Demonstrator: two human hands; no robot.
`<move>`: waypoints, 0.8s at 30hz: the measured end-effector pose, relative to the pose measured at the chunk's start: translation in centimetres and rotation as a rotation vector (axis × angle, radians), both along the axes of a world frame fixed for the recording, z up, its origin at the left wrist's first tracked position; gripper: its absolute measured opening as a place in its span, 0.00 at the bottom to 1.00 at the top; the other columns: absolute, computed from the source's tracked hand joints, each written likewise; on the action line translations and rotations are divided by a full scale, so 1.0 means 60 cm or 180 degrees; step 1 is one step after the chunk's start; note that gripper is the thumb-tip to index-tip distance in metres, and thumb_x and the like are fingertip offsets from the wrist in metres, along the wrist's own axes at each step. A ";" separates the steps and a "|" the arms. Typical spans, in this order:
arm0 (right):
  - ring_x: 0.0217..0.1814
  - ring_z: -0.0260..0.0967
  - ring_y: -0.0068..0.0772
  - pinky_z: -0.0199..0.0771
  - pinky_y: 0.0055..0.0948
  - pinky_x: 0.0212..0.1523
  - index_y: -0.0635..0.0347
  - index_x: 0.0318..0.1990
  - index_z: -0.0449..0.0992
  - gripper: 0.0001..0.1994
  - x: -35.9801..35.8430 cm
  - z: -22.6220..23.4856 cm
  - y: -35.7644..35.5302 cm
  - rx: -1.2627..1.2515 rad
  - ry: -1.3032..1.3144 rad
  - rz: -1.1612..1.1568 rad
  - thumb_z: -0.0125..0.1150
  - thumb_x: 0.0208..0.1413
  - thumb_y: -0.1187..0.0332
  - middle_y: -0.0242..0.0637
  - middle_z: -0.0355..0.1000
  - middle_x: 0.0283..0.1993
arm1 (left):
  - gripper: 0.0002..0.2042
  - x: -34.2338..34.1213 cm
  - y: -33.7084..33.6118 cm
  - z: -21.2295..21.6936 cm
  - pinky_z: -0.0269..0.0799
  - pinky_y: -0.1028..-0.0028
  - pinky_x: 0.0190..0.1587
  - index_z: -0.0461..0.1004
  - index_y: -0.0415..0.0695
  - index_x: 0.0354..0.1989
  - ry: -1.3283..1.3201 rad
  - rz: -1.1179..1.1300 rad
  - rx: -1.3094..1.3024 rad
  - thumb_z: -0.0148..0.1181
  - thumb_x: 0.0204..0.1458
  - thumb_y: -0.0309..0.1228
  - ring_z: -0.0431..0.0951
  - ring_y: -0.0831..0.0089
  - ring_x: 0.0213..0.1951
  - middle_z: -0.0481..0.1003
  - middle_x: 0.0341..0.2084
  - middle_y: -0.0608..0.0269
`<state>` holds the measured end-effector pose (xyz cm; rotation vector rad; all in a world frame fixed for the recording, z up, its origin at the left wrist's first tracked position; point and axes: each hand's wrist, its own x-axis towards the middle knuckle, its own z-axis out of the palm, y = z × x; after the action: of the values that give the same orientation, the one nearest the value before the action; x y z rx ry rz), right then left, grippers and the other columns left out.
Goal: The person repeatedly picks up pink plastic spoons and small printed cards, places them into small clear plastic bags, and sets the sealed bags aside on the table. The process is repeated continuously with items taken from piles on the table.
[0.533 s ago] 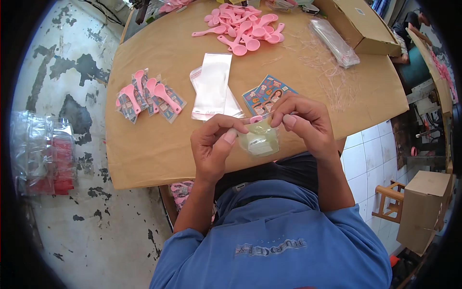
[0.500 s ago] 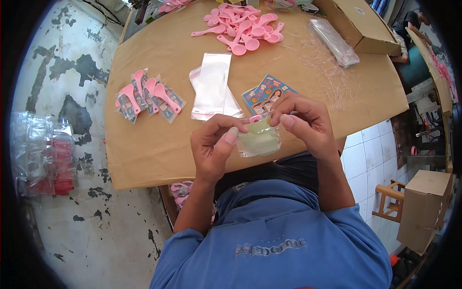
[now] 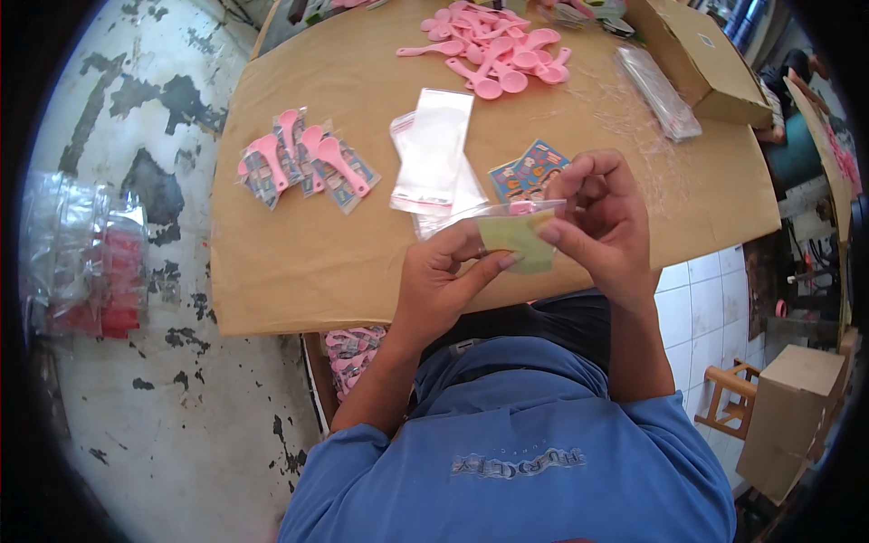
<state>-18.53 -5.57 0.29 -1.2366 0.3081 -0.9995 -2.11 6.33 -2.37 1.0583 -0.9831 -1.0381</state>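
Note:
A small clear plastic bag is between my hands above the table's near edge. Its pale green side, which looks like the back of a card, faces me, and a bit of pink plastic shows at its top. My left hand grips the bag's left side, thumb in front. With thumb and fingers my right hand pinches its upper right corner. Just beyond lie colourful printed cards, partly covered by my right hand. Left of them is a stack of flat clear bags.
Pink spoons are heaped at the far side of the brown-covered table. Several bagged spoons lie at left. At far right are a bundle of clear sleeves and a cardboard box. Another person is beyond.
My left hand has shifted its hold on the bag, and the pale green side now fills more of it. The whole view has moved slightly, carrying the table things rightward.

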 end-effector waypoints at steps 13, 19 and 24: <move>0.28 0.64 0.23 0.64 0.24 0.28 0.60 0.46 0.78 0.12 -0.037 -0.015 -0.033 -0.1633 0.2285 -0.1265 0.69 0.57 0.70 0.33 0.72 0.36 | 0.14 0.263 0.026 0.096 0.69 0.68 0.63 0.73 0.35 0.54 -0.2504 0.1831 -0.0393 0.53 0.61 0.14 0.74 0.65 0.63 0.77 0.57 0.50; 0.47 0.69 0.45 0.71 0.42 0.47 0.63 0.49 0.76 0.17 -0.022 -0.051 -0.047 -0.2348 0.3219 -0.1953 0.68 0.58 0.61 0.45 0.70 0.47 | 0.11 0.249 0.016 0.072 0.71 0.77 0.48 0.77 0.36 0.51 -0.2825 0.2092 0.0319 0.57 0.63 0.25 0.76 0.79 0.45 0.80 0.43 0.63; 0.54 0.64 0.48 0.68 0.43 0.54 0.65 0.50 0.74 0.21 -0.012 -0.045 -0.049 -0.2377 0.3869 -0.1810 0.69 0.57 0.58 0.48 0.66 0.50 | 0.11 0.169 -0.068 0.062 0.70 0.77 0.37 0.79 0.37 0.45 -0.2546 0.1337 0.1175 0.64 0.61 0.32 0.75 0.81 0.34 0.79 0.31 0.66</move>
<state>-19.23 -8.52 -2.42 -2.4590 1.3730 -0.7059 8.05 2.28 1.37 1.9741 -1.1317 -0.4345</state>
